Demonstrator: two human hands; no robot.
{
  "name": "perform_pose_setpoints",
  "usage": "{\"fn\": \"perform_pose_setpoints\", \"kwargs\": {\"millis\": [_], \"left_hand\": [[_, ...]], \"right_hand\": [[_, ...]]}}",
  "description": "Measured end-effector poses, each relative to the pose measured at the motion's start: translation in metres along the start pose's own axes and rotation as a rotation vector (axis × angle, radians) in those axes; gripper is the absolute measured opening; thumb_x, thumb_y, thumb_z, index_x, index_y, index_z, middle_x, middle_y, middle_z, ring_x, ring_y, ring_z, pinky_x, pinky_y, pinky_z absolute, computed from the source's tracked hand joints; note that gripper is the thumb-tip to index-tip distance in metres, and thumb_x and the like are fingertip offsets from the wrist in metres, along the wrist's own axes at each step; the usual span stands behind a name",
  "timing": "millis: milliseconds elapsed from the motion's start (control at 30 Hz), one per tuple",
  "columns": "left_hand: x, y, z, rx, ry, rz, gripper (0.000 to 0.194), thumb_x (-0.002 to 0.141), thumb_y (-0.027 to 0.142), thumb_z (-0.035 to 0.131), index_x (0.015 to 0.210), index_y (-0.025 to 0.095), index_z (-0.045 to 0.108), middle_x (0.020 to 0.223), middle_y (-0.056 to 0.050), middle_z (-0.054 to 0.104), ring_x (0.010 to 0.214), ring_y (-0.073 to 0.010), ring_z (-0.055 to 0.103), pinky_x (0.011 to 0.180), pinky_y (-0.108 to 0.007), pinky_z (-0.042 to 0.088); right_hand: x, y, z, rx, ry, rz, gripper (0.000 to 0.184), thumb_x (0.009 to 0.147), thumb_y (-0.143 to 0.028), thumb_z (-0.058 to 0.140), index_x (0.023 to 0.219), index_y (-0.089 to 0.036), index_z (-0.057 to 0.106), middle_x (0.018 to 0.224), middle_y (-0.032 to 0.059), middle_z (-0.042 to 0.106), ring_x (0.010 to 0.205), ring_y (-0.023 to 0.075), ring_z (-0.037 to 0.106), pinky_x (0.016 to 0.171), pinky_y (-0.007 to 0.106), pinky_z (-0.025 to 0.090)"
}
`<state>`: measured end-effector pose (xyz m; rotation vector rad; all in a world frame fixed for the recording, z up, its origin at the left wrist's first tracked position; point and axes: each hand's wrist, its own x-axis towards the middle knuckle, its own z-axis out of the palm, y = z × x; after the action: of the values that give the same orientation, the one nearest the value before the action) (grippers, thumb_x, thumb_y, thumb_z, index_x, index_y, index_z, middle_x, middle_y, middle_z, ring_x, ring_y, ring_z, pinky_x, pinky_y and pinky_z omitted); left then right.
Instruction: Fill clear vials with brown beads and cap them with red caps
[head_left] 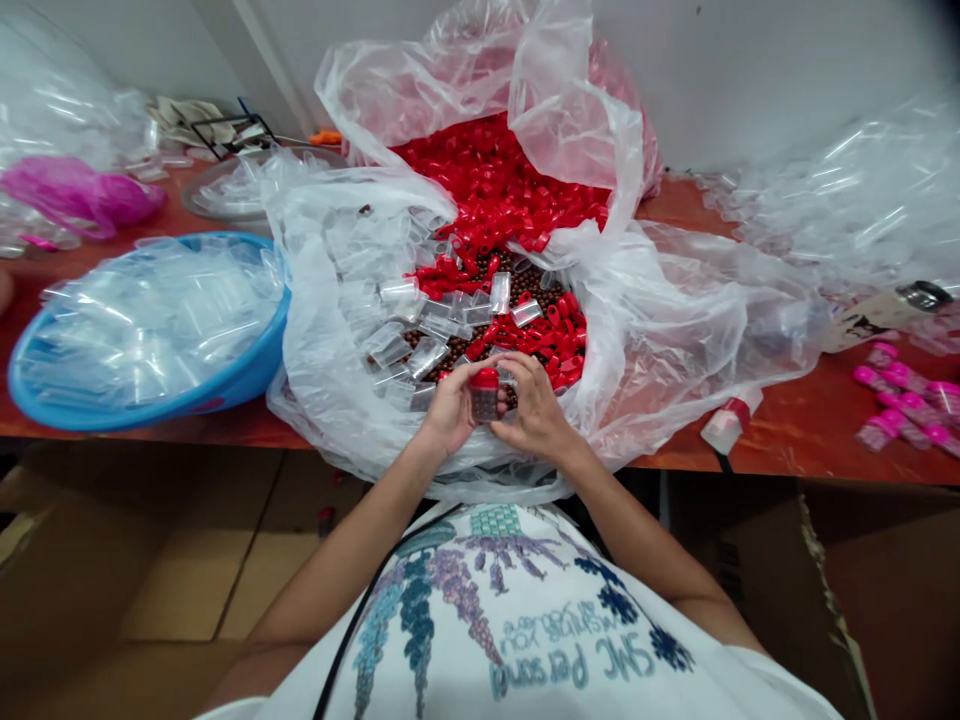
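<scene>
Between my two hands is a small clear plastic bottle (486,402) with a red cap, upright and dark inside. My left hand (450,408) is closed around its left side. My right hand (534,408) curls against the other side, thumb low and fingertips near the cap. Just beyond lies an opened white plastic bag (315,330) holding brown beads (536,290), clear plastic tubes (429,357) and red caps (561,340). Parts of the bottle are hidden by my fingers.
A blue basin (262,375) of clear plastic pieces stands left. Behind the open bag, another bag bulges with red caps (487,175). Pink-capped bottles (911,400) and a printed tumbler (877,315) lie right, on the red table (795,430). Cardboard boxes (187,560) sit below the edge.
</scene>
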<state>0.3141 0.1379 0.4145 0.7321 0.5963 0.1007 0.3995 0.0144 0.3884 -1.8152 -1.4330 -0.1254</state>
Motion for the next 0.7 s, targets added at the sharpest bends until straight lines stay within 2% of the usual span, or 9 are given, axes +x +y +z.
{"fn": "perform_pose_setpoints", "kwargs": {"millis": [100,267,400,500,600,700], "left_hand": [[0.0,-0.001,0.003,0.004,0.061,0.042,0.023,0.076,0.029,0.059,0.093,0.016,0.066,0.065,-0.001,0.066,0.055,-0.0148,0.061,0.052,-0.025,0.048],[0.003,-0.006,0.008,0.006,0.05,0.081,0.035,0.077,0.046,0.058,0.087,0.014,0.065,0.07,-0.004,0.068,0.068,-0.0194,0.065,0.062,-0.029,0.05],[0.007,-0.01,0.007,0.011,0.23,0.208,0.027,0.07,0.04,0.065,0.08,0.015,0.063,0.067,0.0,0.066,0.062,-0.0143,0.062,0.061,-0.025,0.049],[0.008,-0.015,0.006,0.039,0.259,0.225,0.027,0.069,0.037,0.065,0.086,0.015,0.065,0.071,0.001,0.067,0.062,-0.0133,0.061,0.06,-0.025,0.048],[0.007,-0.021,0.003,0.074,0.266,0.212,0.035,0.072,0.036,0.062,0.1,0.015,0.065,0.075,-0.001,0.068,0.066,-0.0156,0.063,0.06,-0.026,0.048],[0.004,-0.023,0.002,0.129,0.253,0.223,0.042,0.075,0.037,0.06,0.111,0.017,0.062,0.084,-0.003,0.069,0.07,-0.0157,0.063,0.062,-0.026,0.048]], "right_hand": [[0.002,-0.001,-0.003,-0.048,-0.053,-0.031,0.073,0.075,-0.033,0.059,0.139,-0.018,0.027,0.137,0.0147,0.039,0.131,0.029,0.033,0.113,0.052,0.02],[0.006,-0.002,-0.002,-0.087,-0.108,-0.052,0.065,0.079,-0.038,0.056,0.136,-0.016,0.034,0.134,0.0149,0.045,0.129,0.0289,0.036,0.112,0.051,0.02],[0.007,0.001,0.002,-0.11,-0.117,-0.056,0.067,0.08,-0.04,0.055,0.138,-0.014,0.033,0.136,0.0158,0.045,0.127,0.0297,0.038,0.11,0.05,0.023],[0.006,0.006,0.004,-0.147,-0.126,-0.093,0.067,0.077,-0.042,0.058,0.135,-0.014,0.039,0.132,0.0157,0.049,0.125,0.0301,0.041,0.11,0.049,0.023],[0.002,0.008,0.005,-0.176,-0.125,-0.144,0.066,0.076,-0.046,0.06,0.132,-0.015,0.042,0.13,0.0163,0.052,0.123,0.0299,0.044,0.11,0.049,0.021],[0.0,0.004,0.004,-0.17,-0.115,-0.137,0.066,0.077,-0.046,0.06,0.133,-0.015,0.042,0.128,0.0153,0.053,0.122,0.0287,0.045,0.11,0.049,0.021]]}}
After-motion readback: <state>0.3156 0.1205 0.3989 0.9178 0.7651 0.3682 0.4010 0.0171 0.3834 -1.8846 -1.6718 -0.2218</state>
